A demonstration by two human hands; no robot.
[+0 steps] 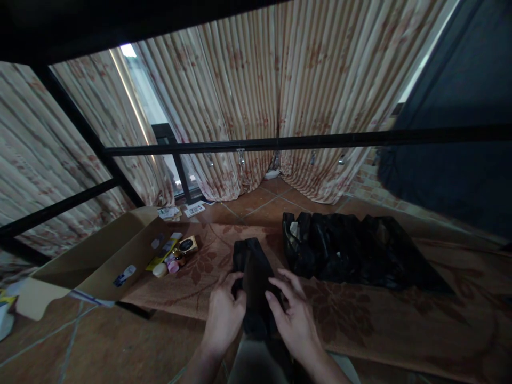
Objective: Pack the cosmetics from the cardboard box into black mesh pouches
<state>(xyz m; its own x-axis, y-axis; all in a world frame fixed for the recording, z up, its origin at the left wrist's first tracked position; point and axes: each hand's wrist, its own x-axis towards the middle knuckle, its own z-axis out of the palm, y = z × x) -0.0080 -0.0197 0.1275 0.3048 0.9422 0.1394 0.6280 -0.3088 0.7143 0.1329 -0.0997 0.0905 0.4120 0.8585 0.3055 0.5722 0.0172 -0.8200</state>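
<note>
Two bare hands at lower centre, either side of one dark, soft-looking item (pixel 256 277), which runs from mid-frame down toward the bottom edge. Left hand (pixel 224 306): comes up from the bottom, fingers curled, thumb and index at the item's left edge; can't tell if they actually pinch it. Right hand (pixel 294 312): reaches up and left, fingers spread and bent, fingertips at the item's right side; pressure can't be read.

Edges and room, left to right. Cardboard box (pixel 124 256) at left, top open, flap sticking out at lower left. Just right of it: yellow packet (pixel 163 255), white-lidded jar (pixel 159 270), pink-capped container (pixel 173 266), gold-and-black box (pixel 188 245), all bunched together. Patterned brown cloth (pixel 192 298) shows between that group and left hand; its near edge runs behind the wrists toward lower right. Narrow cloth gap between dark item and the row of black bundles (pixel 344 256), right of centre; tightest side is there. More cloth at far right. Black bar (pixel 320 141) spans the frame above the hands, curtains (pixel 248 80) behind it.
</note>
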